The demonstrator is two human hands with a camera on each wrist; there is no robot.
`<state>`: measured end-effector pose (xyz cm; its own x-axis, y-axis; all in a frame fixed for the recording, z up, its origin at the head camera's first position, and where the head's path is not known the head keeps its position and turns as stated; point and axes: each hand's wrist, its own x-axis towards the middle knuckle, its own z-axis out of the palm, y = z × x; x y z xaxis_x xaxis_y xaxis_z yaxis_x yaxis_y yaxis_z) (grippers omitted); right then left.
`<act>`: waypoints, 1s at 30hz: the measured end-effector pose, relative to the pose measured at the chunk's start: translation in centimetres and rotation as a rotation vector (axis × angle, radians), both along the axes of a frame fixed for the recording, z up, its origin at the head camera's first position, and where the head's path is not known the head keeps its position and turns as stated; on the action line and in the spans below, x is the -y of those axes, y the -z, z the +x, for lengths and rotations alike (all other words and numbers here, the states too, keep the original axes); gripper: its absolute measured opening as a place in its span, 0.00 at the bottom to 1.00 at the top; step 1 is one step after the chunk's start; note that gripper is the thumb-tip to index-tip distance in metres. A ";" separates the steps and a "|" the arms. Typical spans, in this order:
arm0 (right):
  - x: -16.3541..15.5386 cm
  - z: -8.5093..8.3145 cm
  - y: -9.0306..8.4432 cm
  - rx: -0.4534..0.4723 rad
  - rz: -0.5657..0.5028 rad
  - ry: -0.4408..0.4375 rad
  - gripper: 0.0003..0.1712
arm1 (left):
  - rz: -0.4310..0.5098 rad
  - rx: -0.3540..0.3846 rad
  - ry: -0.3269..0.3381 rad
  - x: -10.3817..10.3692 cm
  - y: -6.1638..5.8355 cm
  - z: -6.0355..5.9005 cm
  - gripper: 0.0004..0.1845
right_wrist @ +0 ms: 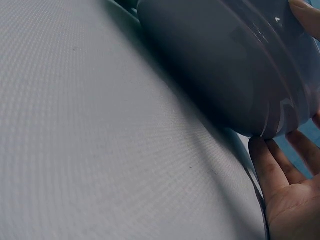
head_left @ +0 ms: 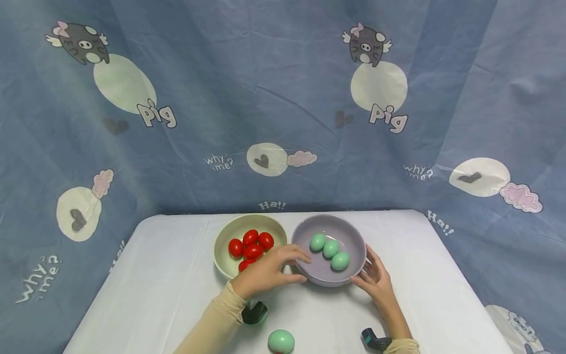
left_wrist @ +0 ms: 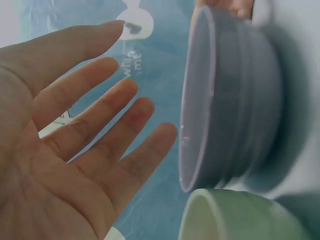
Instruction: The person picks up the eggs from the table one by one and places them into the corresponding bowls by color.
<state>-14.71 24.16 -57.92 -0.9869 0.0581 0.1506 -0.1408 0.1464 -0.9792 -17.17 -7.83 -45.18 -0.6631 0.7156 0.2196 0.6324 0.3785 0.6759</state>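
A purple bowl [head_left: 325, 282] stands on the white table and holds three green eggs [head_left: 330, 249]. My right hand [head_left: 377, 281] touches the bowl's right side, its fingertips and thumb against the outer wall, as the right wrist view also shows at the bowl [right_wrist: 215, 60]. Over the left rim hovers my left hand [head_left: 271, 268], palm bare and fingers spread in the left wrist view, holding nothing. To the left is a pale green bowl [head_left: 219, 250] with several red eggs [head_left: 253, 251], partly hidden by the left hand.
A green egg [head_left: 281, 340] lies near the front edge, with a bit of red at its lower side. Another green object [head_left: 258, 322] is mostly hidden by the left wrist's camera. Behind the table hangs a blue printed curtain [head_left: 265, 98].
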 end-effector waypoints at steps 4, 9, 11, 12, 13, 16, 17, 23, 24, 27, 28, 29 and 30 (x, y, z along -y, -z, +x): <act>0.0 -0.1 0.0 0.003 0.002 0.003 0.57 | -0.010 -0.011 0.042 0.8 1.0 2.0 0.19; -0.1 -0.2 0.0 0.003 -0.001 0.002 0.57 | -0.054 -0.041 0.060 1.4 2.6 3.8 0.18; -0.1 -0.2 0.0 0.007 -0.003 -0.002 0.57 | -0.083 -0.052 0.064 1.6 3.3 4.4 0.17; -0.1 -0.1 0.0 0.008 -0.003 -0.002 0.57 | -0.097 -0.049 0.066 1.8 3.6 4.7 0.17; -0.1 -0.1 0.0 0.009 -0.003 -0.002 0.57 | -0.110 -0.042 0.072 1.9 4.0 4.9 0.17; -0.1 0.0 0.1 0.011 -0.005 -0.003 0.58 | -0.142 -0.015 0.090 2.2 4.8 5.7 0.16; -0.1 0.0 0.1 0.010 -0.006 -0.002 0.58 | -0.151 -0.005 0.097 2.3 5.0 5.9 0.16; 0.0 0.1 0.0 0.005 -0.019 -0.013 0.58 | -0.203 -0.037 0.127 2.4 6.0 6.8 0.16; 0.0 0.1 0.0 0.006 -0.021 -0.013 0.58 | -0.209 -0.037 0.131 2.5 6.1 6.9 0.16; 0.0 0.1 0.0 0.011 -0.026 -0.012 0.57 | -0.225 -0.006 0.145 2.5 6.5 7.1 0.16; 0.0 0.1 0.0 0.012 -0.026 -0.012 0.57 | -0.229 0.014 0.151 2.5 6.6 7.2 0.16; 0.0 0.1 0.0 0.014 -0.025 -0.011 0.57 | -0.232 0.033 0.156 2.5 6.7 7.2 0.16; 0.0 0.0 0.0 0.015 -0.023 -0.011 0.57 | -0.232 0.047 0.161 2.5 6.8 7.2 0.16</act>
<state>-14.68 24.11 -57.96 -0.9896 0.0509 0.1346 -0.1275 0.1224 -0.9842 -9.92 -10.33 -52.02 -0.5424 0.8400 0.0092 0.6669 0.4239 0.6128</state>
